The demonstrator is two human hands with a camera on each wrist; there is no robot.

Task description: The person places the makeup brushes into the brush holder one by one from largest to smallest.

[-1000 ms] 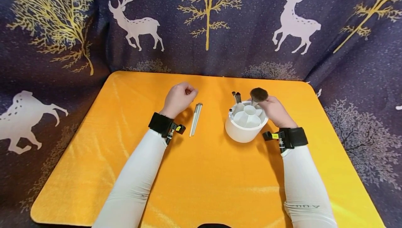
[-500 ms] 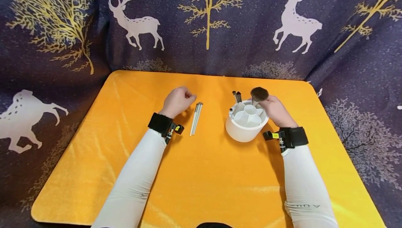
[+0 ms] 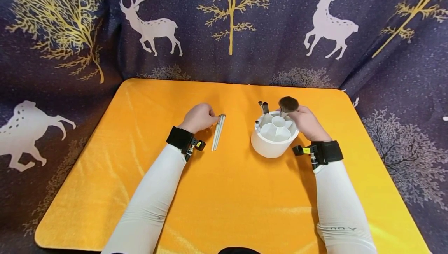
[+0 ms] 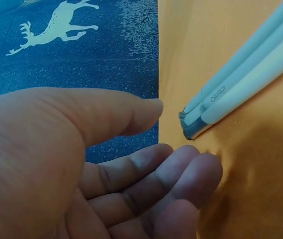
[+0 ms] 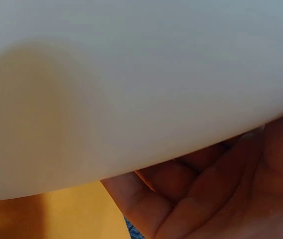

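Observation:
Slim makeup brushes with pale handles lie side by side on the table, dark tips pointing away. My left hand is just beside those tips; in the left wrist view its thumb and loosely bent fingers stand apart, with nothing between them and the brushes a little beyond. A white round brush holder with compartments stands on the right. My right hand grips its far right side, the fingers partly hidden behind the wall. A big fluffy brush and several smaller brushes stand in the holder.
A yellow-orange cloth covers the table. Behind it hangs a dark curtain with deer and trees. Both wrists wear black straps with small cameras.
My left hand has come down and nearer, from above the brush tips to right beside them. The right hand and the holder have stayed in place.

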